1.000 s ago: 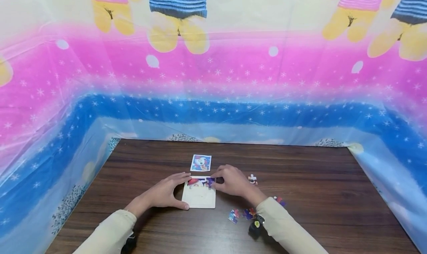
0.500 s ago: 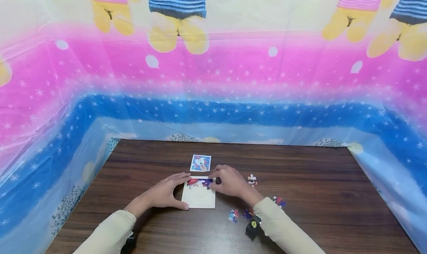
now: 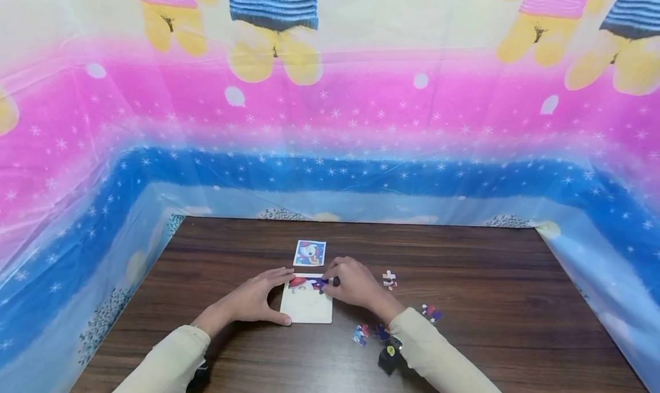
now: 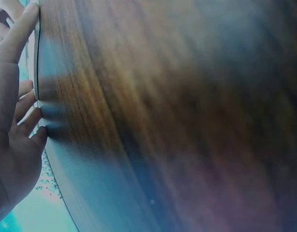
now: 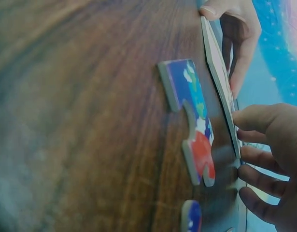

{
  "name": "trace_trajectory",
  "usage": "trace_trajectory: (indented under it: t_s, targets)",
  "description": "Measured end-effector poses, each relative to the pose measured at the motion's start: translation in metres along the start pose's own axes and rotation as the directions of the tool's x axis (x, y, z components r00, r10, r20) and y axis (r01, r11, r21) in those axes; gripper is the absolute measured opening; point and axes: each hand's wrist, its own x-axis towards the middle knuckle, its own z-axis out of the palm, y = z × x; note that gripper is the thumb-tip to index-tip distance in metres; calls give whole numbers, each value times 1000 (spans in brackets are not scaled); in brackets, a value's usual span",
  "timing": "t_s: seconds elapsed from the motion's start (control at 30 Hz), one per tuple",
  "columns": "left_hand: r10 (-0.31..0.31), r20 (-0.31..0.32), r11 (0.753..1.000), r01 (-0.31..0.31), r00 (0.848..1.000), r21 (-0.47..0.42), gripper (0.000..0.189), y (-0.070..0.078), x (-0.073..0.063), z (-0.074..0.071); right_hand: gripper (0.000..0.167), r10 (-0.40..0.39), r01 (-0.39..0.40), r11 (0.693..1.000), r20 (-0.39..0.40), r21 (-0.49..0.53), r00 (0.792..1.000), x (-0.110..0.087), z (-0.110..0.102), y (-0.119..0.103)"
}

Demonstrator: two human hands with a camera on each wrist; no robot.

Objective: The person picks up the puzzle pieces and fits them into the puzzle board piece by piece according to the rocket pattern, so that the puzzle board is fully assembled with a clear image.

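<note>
A pale jigsaw puzzle board (image 3: 306, 310) lies on the table with a red, white and purple strip of picture along its far side. At its left edge my left hand (image 3: 250, 295) holds it, thumb near the close corner and fingers at the far corner. My right hand (image 3: 356, 283) is at the far right corner, thumb and index finger at a purple puzzle piece (image 3: 319, 283) set against that corner. From the right wrist, the board's edge (image 5: 218, 72) appears side-on, the right thumb touching it; the fingertips' grip on the piece is hidden there.
Just beyond the board lies a small picture card (image 3: 310, 253). Several loose puzzle pieces are to the right: one piece (image 3: 389, 279) beyond the right wrist, another (image 3: 432, 313) beside the sleeve, and a blue-red piece (image 3: 361, 335) closer in. A printed cloth (image 3: 330, 178) hangs behind the table.
The purple piece, raised under the right fingers a second ago, now lies flatter in the board's corner. My right hand has shifted slightly left; the left hand holds still.
</note>
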Motion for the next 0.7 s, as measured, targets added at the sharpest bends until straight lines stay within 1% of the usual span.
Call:
trace_trajectory:
  t_s: [0.17, 0.4, 0.57, 0.63, 0.7]
  targets:
    - [4, 1, 1000, -4, 1000, -4, 104, 1, 0, 0, 26, 8, -8, 1000, 9, -9, 1000, 0, 2, 1]
    - [11, 4, 1000, -11, 1000, -9, 103, 2, 0, -1, 26, 2, -3, 1000, 11, 12, 1000, -1, 1, 1]
    - [11, 3, 1000, -11, 1000, -7, 104, 2, 0, 0, 25, -19, 21, 999, -50, 37, 999, -7, -3, 9]
    - [11, 0, 1000, -11, 1000, -5, 104, 2, 0, 0, 24, -23, 27, 999, -82, 47, 996, -11, -8, 13]
    - [13, -3, 1000, -13, 1000, -4, 104, 1, 0, -1, 25, -12, 18, 998, -97, 63, 995, -15, -15, 15]
